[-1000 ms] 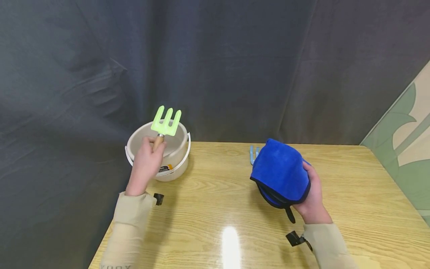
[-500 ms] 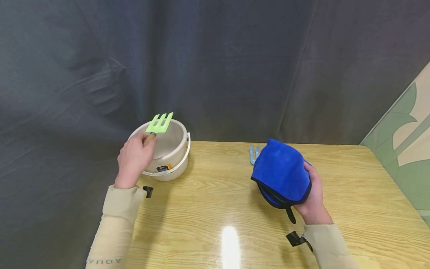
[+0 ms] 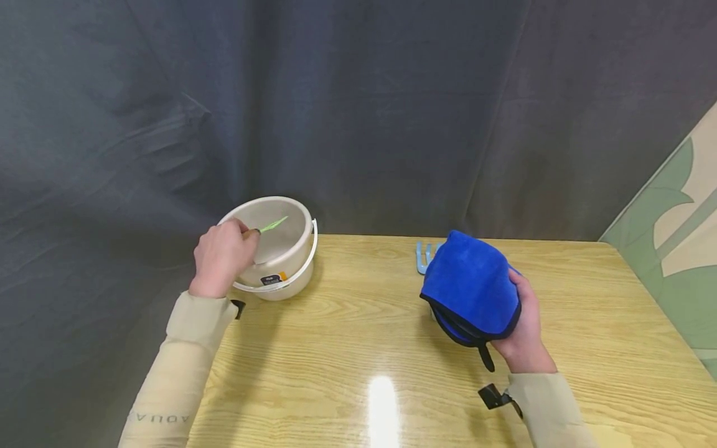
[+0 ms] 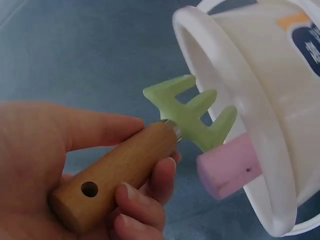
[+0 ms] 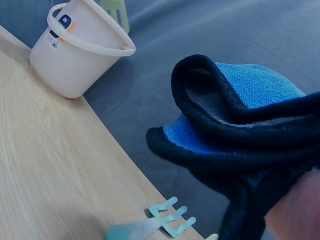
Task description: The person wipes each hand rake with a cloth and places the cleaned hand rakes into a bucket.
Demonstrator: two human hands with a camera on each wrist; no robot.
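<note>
My left hand (image 3: 224, 255) grips the wooden handle of a light green hand rake (image 3: 272, 224), tines (image 4: 192, 117) pointing into the mouth of a white plastic bucket (image 3: 291, 274) at the table's back left corner. In the left wrist view a pink handle (image 4: 227, 167) shows inside the bucket's rim (image 4: 235, 100). My right hand (image 3: 523, 330) holds a folded blue cloth (image 3: 470, 286) with black edging, lifted above the table. A pale blue rake (image 3: 421, 256) lies on the table behind the cloth, also seen in the right wrist view (image 5: 167, 220).
The wooden table (image 3: 347, 348) ends just left of the bucket and along the back. A dark curtain (image 3: 358, 112) hangs behind it. A green-patterned panel (image 3: 672, 236) leans at the right.
My left hand has moved left and down, tipping the green rake from upright to nearly flat over the bucket's mouth. The right hand and cloth have hardly moved.
</note>
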